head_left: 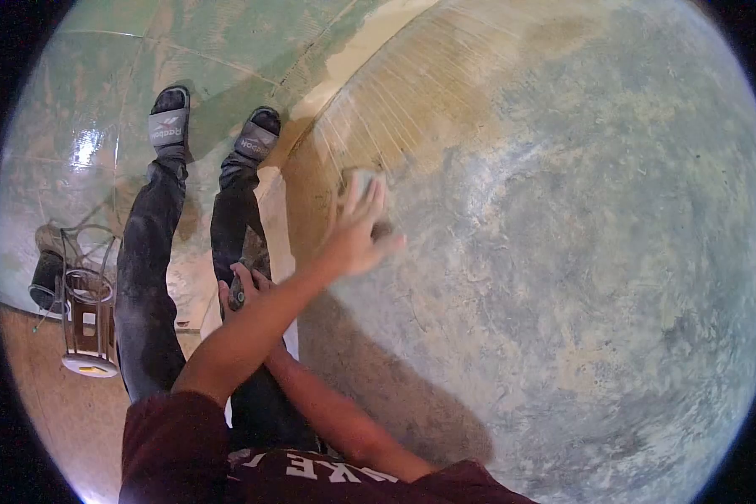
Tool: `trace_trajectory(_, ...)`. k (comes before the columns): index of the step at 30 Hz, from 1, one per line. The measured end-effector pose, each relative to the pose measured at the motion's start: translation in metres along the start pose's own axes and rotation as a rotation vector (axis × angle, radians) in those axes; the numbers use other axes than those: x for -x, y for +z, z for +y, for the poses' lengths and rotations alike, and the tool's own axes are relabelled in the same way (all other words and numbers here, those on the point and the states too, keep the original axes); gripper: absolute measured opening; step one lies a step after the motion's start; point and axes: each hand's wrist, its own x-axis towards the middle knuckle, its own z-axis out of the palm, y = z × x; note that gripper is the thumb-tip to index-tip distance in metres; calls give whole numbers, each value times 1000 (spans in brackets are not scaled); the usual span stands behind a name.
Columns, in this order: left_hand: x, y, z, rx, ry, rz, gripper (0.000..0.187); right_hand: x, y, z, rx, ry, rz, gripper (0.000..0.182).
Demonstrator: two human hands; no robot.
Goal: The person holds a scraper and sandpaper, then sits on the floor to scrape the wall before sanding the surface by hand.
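Note:
My left hand (361, 231) reaches across to the right and lies over a curved grey-brown surface (546, 277). Its fingers are stretched out and somewhat blurred, with the thumb apart. A small dark patch shows between thumb and fingers. Around the fingertips the surface is tan, with pale streaks fanning outward. My right hand (245, 286) is low beside my leg, under the left forearm, its fingers wrapped round a dark tool with a rounded end (238, 296). Most of that tool is hidden by the hand and arm, and its kind cannot be made out.
My legs (147, 244) stretch forward, with slide sandals (169, 122) on the green tiled floor (67, 92), which is smeared with tan dust. A metal stool (90, 365) lies at the left, near a dark cylindrical container (47, 277). The curved surface fills the right side.

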Motion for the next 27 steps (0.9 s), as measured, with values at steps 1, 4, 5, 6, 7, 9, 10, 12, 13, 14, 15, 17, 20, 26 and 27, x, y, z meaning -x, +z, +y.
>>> trace_trajectory(1,2,6,1,-3,0,-2,113,2,1,0,23,23,-10,42)
trace_trajectory(4,50,15,27,61,18,-4,106,-4,3,9,-67,6,-103,47)
trace_trajectory(5,86,7,49,40,44,-100,105,-2,3,10,-66,13,-107,47)
trace_trajectory(6,104,7,61,44,43,-102,105,-3,1,11,-69,15,-104,47)
trace_trajectory(7,116,8,71,43,29,-160,106,-5,-1,12,-69,14,-102,48)
trace_trajectory(9,100,11,69,49,21,-229,107,-5,1,12,-79,19,-101,47)
trace_trajectory(10,55,11,52,54,-8,-98,105,-5,0,13,-92,14,-109,47)
trace_trajectory(12,-6,8,30,45,-27,29,103,-8,-8,-3,-40,66,-98,45)
trace_trajectory(13,-24,7,24,33,-89,57,105,-8,-11,-9,13,121,-99,42)
trace_trajectory(14,-32,7,22,20,-150,85,108,-6,-5,-2,14,92,-83,41)
trace_trajectory(15,-11,5,32,15,-152,85,108,-8,-6,-2,9,90,-85,41)
trace_trajectory(17,65,6,68,21,-20,-20,106,-9,-13,-1,-45,-4,-69,41)
trace_trajectory(20,92,5,79,19,-40,-139,107,-12,-11,2,-45,-12,-61,41)
trace_trajectory(26,-13,-2,30,30,-120,41,113,-6,-9,-8,40,35,-41,44)
trace_trajectory(27,4,-5,36,9,-109,37,113,-8,-6,-4,15,3,-11,44)
